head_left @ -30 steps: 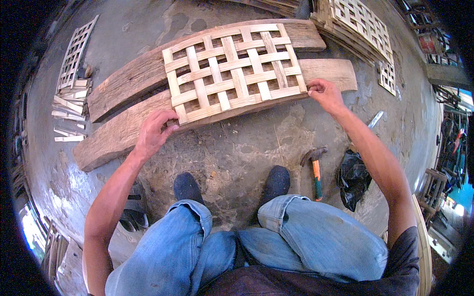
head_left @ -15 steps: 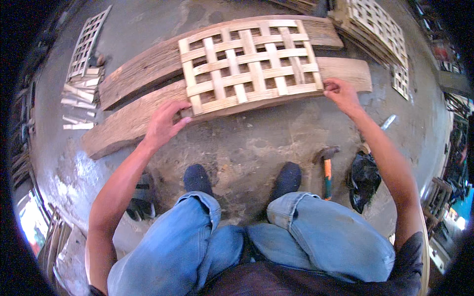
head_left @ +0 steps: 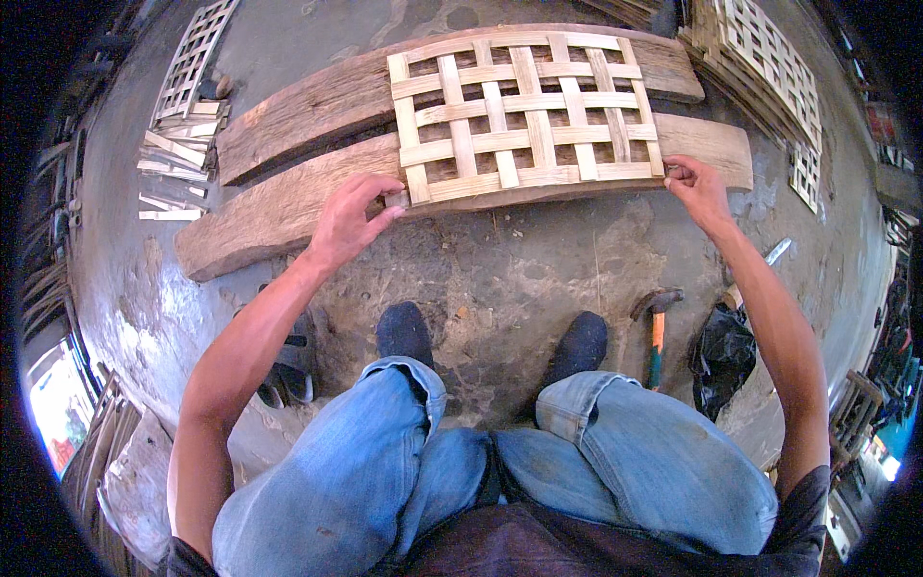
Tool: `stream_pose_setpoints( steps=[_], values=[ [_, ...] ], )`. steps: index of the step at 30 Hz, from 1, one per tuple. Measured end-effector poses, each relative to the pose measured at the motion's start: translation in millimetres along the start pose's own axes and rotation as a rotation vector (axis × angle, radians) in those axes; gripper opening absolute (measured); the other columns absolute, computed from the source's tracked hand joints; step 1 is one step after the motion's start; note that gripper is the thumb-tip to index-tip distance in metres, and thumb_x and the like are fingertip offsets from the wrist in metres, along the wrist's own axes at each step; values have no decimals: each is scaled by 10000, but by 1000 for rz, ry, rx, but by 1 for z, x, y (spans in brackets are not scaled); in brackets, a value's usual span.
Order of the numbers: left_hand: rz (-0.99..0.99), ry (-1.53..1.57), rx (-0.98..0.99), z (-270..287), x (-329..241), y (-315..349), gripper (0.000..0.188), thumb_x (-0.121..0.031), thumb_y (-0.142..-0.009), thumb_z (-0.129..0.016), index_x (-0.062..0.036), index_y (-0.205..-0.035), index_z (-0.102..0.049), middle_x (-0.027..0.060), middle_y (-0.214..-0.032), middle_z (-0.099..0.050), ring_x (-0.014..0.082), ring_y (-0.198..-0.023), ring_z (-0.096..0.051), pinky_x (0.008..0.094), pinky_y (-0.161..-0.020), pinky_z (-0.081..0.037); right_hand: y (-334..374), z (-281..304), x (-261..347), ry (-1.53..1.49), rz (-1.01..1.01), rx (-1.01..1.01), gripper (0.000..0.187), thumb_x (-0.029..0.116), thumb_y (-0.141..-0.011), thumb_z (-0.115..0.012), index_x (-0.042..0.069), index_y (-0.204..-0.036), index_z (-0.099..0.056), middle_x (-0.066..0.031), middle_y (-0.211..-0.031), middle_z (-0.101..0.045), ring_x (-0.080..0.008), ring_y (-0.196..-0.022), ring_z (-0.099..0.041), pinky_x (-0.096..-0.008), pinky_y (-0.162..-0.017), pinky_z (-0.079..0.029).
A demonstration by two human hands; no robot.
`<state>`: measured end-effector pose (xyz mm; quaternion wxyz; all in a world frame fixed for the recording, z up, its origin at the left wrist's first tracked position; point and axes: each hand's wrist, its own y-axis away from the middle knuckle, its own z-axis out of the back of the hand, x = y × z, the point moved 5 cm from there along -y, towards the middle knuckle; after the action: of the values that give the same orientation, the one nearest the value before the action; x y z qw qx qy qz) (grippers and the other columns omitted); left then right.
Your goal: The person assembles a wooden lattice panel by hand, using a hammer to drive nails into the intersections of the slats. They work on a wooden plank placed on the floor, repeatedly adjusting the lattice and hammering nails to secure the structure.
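Where two planks (head_left: 288, 207) lie, one lattice (head_left: 524, 120).

Rough grey concrete floor (head_left: 538, 279), stained and cracked. Two weathered wooden planks (head_left: 288, 207) lie side by side across it. Loose pale bamboo strips (head_left: 173, 173) stacked far left, finished woven lattice panels (head_left: 769, 58) piled top right. Hammer with orange-green handle (head_left: 656, 332) beside crumpled black plastic bag (head_left: 721, 356). Daylight, bright at edges.

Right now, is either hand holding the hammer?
No. The hammer lies on the floor by the right foot, while the left hand and right hand grip the lattice panel.
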<state>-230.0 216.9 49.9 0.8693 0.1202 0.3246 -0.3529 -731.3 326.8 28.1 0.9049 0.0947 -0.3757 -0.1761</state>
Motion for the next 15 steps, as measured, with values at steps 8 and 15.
stream_pose_setpoints(
  steps=[8, 15],
  values=[
    [-20, 3, -15, 0, 0, 0, 338, -123, -803, -773, -62, -1112, -653, 95, -1099, -681, 294, -1054, -632, 398, -919, -512, 2, 1, 1, -13, 7, 33, 379, -7, -840, -677, 14, -1217, -645, 20, -842, -607, -60, -752, -558, -213, -690, -467],
    [-47, 21, -23, 0, 0, -2, 338, -132, -789, -785, -65, -1097, -662, 94, -1080, -682, 286, -1042, -634, 392, -915, -514, 0, 3, -15, -18, -35, 8, 426, 78, -797, -717, 81, -1220, -671, -40, -884, -691, -136, -794, -655, -297, -752, -536]
  ],
)
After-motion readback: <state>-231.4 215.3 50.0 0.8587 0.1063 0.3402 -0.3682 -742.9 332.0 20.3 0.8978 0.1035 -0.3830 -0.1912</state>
